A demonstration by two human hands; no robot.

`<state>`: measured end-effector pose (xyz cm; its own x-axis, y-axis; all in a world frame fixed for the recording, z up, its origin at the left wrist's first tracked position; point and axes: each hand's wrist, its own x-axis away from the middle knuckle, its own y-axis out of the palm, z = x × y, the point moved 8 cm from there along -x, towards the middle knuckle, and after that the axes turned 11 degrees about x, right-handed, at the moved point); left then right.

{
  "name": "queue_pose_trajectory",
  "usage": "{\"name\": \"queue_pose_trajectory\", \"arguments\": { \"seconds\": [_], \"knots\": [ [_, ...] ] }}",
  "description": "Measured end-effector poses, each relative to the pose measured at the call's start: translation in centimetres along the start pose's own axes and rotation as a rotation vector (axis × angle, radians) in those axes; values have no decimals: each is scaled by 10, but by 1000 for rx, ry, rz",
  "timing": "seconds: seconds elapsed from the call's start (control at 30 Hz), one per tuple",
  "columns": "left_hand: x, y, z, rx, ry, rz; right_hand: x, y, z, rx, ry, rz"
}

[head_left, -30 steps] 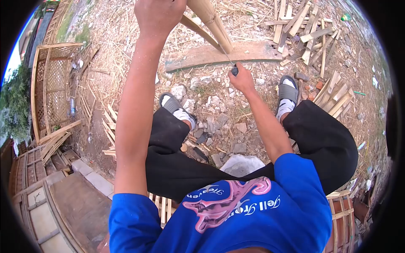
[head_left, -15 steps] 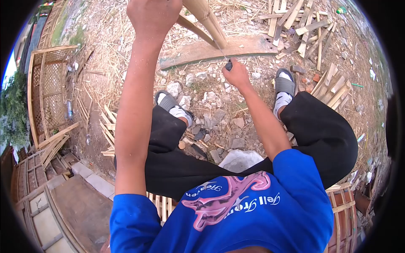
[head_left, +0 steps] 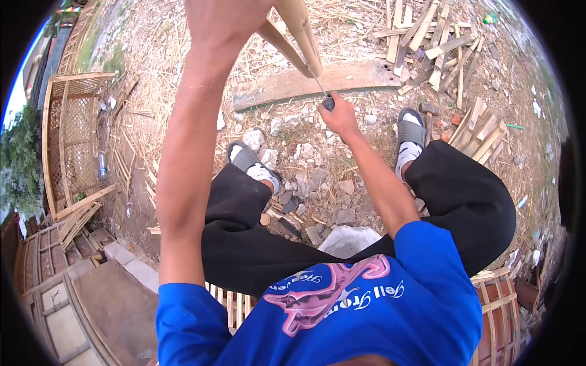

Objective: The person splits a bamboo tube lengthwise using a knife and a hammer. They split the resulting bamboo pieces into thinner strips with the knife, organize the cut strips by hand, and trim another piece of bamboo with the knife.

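Across stony, straw-strewn ground lies a wooden plank (head_left: 268, 91), and the lower end of a thick bamboo pole (head_left: 300, 30) meets it near the middle, the pole tilted and running up out of view at the top. A narrower bamboo piece (head_left: 281, 47) slants beside it, the two close together at their lower ends. The person's right hand (head_left: 339, 117) is closed around the dark handle of a thin-bladed tool (head_left: 329, 104), whose blade points up toward the foot of the bamboo. The left hand (head_left: 229, 21) is at the upper edge, next to the upper bamboo; its fingers are out of view, so its grip cannot be told. Beyond the plank's right end lies a loose pile of wooden strips (head_left: 436, 49). A hammer (head_left: 429, 108) lies just beside the right sandal (head_left: 411, 131), near a bundle of split pieces (head_left: 479, 131).
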<state>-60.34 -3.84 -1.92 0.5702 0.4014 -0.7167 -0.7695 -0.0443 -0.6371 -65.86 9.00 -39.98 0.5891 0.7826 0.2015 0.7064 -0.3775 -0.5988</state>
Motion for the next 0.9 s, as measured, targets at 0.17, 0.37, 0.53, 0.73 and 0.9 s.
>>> {"name": "queue_pose_trajectory", "arguments": {
  "seconds": [0.17, 0.37, 0.53, 0.73, 0.9],
  "knots": [
    [-61, -65, 47, 11, 55, 73, 5, -47, -81, -85, -132, 61],
    [-15, -17, -18, -68, 95, 8, 2, 19, 30, 157, 48, -38],
    [-11, 5, -41, 125, -228, -261, -1, 20, 43, 164, 136, -77],
    [-7, 10, -50, 103, -228, -165, -5, 21, 46, 173, 143, -108],
    [-8, 5, -60, 42, -138, -97, -14, 30, 53, -2, 80, -106]
  ]
}}
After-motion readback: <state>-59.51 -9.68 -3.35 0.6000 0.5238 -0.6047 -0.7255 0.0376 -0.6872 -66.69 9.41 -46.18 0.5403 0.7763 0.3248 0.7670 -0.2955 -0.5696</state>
